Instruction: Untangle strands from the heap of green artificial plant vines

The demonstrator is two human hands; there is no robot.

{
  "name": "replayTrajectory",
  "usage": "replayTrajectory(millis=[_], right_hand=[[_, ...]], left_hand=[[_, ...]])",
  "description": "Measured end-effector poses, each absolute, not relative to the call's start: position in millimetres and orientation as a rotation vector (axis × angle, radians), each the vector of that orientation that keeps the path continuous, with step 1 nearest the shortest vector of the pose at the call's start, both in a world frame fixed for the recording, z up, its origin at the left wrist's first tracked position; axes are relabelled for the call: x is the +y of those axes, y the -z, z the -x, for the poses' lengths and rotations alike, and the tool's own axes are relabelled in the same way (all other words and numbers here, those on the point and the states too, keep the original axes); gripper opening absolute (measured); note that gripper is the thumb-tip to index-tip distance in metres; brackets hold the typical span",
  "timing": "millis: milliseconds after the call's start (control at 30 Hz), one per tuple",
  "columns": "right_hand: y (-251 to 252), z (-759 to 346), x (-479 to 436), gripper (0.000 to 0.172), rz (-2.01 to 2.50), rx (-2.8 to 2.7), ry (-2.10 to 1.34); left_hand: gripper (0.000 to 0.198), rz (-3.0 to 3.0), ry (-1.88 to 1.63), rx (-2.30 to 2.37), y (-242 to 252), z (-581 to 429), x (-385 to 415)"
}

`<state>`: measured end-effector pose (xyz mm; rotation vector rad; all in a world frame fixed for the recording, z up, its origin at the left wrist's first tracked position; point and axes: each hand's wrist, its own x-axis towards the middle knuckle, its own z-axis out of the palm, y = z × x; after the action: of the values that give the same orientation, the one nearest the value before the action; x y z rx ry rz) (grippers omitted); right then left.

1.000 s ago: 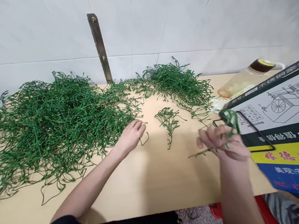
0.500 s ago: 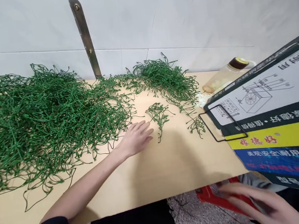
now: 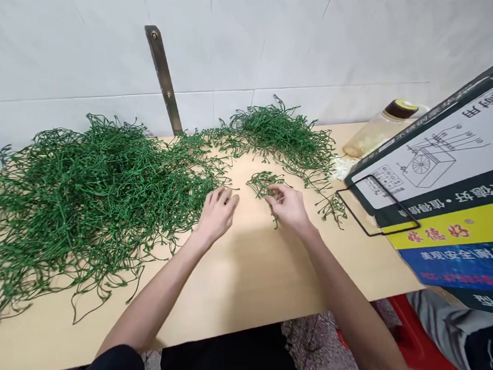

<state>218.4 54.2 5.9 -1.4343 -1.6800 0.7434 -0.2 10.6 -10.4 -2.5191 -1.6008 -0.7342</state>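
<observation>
A big tangled pile of thin green plastic-looking stems point(image 3: 112, 179), with small knobs along them, covers the left of the table point(image 3: 205, 304). My left hand point(image 3: 218, 213) is at this pile's right edge, fingers loosely bent and apart, with nothing visible in them. To its right lies a small bunch of the same stems point(image 3: 263, 180). My right hand point(image 3: 289, 204) has thumb and fingertips closed on the near part of that bunch; the exact grip is partly hidden by the fingers.
A second heap of green stems point(image 3: 285, 130) lies at the back. Several stray stems point(image 3: 334, 209) are by a black wire handle point(image 3: 380, 234) on a printed box point(image 3: 455, 201) at right. Behind the box lies a capped bottle point(image 3: 371, 131). A metal bracket point(image 3: 164, 83) is against the wall.
My right hand has come up from below the table's front edge to the small bunch and closed on it. My left hand's fingers have bent slightly. The camera view has shifted.
</observation>
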Motion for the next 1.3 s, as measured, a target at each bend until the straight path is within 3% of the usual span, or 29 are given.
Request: replayTrajectory(millis=[167, 333, 400, 467, 667, 833, 967, 1100, 1233, 1300], right_hand=[[-14.1, -209.7, 66.0, 0.033, 1.016, -1.262, -1.069], [0.3, -198.8, 69.6, 0.035, 0.928, -1.196, -1.353], [10.4, -196.3, 68.3, 0.034, 0.935, -1.166, -1.436], [18.1, -196.2, 66.6, 0.032, 0.94, -1.137, -1.44], [21.0, -210.5, 68.4, 0.039, 0.889, -0.96, -1.453], [18.4, -220.8, 71.8, 0.043, 0.837, -0.943, -1.454], [18.0, -217.2, 69.5, 0.049, 0.86, -1.001, -1.357], [15.7, -213.2, 65.9, 0.058, 0.865, -1.015, -1.436], [12.6, -209.9, 62.7, 0.042, 0.975, -1.052, -1.464], [12.0, -207.2, 61.5, 0.037, 1.013, -1.066, -1.404]], left_hand=[[0.023, 2.508, 1.287, -1.787, -3.4, -19.5, 10.5], [0.041, 2.367, 2.351, -2.26, -0.3, -42.3, 21.6], [0.041, 2.092, 2.831, -2.219, 5.8, -47.2, 26.2], [0.037, 1.997, 3.013, -2.183, 11.1, -48.2, 29.5], [0.025, 1.869, 3.076, -2.175, 19.0, -39.5, 32.3], [0.015, 2.273, 2.608, -2.003, 7.2, -34.4, 23.9], [0.017, 2.717, 2.339, -1.584, -10.6, -38.6, 13.6], [0.019, 2.964, 2.547, -1.525, -8.3, -45.8, 9.2], [0.017, 2.746, 2.904, -1.942, 9.5, -47.6, 11.8], [0.029, 2.581, 3.064, -2.105, 14.3, -47.6, 13.6]])
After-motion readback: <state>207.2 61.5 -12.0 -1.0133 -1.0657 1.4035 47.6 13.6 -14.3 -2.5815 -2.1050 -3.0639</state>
